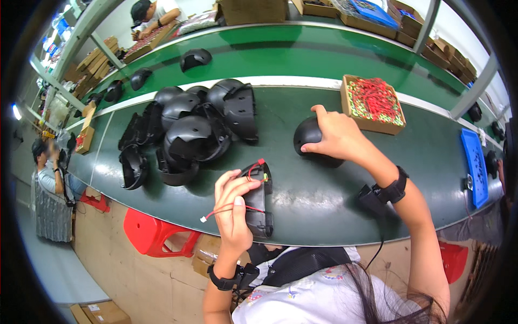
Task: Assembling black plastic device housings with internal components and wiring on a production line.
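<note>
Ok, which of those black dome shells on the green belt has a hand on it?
The lone black shell right of the pile, under the right hand. It sits by the box of red parts; the piled ones go untouched.

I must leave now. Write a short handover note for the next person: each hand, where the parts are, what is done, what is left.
Left hand: holds a black housing piece with red wires at the near edge of the green belt.
Right hand: rests on a black dome shell farther out on the belt, fingers curled over it.
Parts: pile of black shells to the left; cardboard box of red wire pieces to the right.
Done: wires sit on the held piece.
Left: dome and held piece are not yet together; the pile seems untouched.
</note>
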A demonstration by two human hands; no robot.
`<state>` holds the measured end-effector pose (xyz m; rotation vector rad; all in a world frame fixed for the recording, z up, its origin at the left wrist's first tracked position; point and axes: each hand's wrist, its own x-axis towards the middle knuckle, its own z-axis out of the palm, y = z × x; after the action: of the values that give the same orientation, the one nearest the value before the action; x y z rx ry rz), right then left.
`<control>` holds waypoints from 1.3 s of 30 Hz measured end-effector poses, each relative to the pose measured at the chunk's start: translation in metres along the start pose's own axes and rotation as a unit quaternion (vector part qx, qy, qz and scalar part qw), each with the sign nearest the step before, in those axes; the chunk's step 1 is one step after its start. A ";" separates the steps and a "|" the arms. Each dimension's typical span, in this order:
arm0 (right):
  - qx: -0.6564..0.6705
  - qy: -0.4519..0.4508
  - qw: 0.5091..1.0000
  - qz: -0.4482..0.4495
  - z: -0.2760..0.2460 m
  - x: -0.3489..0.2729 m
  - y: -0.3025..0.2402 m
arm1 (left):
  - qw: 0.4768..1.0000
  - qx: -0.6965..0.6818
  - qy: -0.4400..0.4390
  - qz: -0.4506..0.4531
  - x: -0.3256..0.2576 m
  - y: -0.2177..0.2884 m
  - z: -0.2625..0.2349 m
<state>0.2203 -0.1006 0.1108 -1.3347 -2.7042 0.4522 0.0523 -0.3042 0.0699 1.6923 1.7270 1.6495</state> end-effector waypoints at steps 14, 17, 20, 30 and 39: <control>0.411 0.098 0.853 -0.307 0.047 -0.108 0.028 | 0.993 -0.047 -0.099 0.041 0.011 0.009 0.036; 0.436 -0.039 0.871 -0.223 0.054 -0.108 0.031 | 0.991 -0.061 -0.112 0.042 0.009 0.011 0.041; 0.410 -0.054 0.876 -0.248 0.055 -0.104 0.031 | 0.990 -0.065 -0.114 0.046 0.008 0.011 0.042; 0.467 -0.074 0.838 -0.271 0.065 -0.096 0.032 | 0.987 -0.087 -0.115 0.066 0.004 0.009 0.046; 0.475 -0.065 0.833 -0.277 0.061 -0.089 0.028 | 0.985 -0.098 -0.118 0.073 0.008 0.008 0.048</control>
<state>0.2834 -0.1685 0.0488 -0.2408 -2.1765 1.5411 0.0913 -0.2743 0.0636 1.8684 1.3163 1.5462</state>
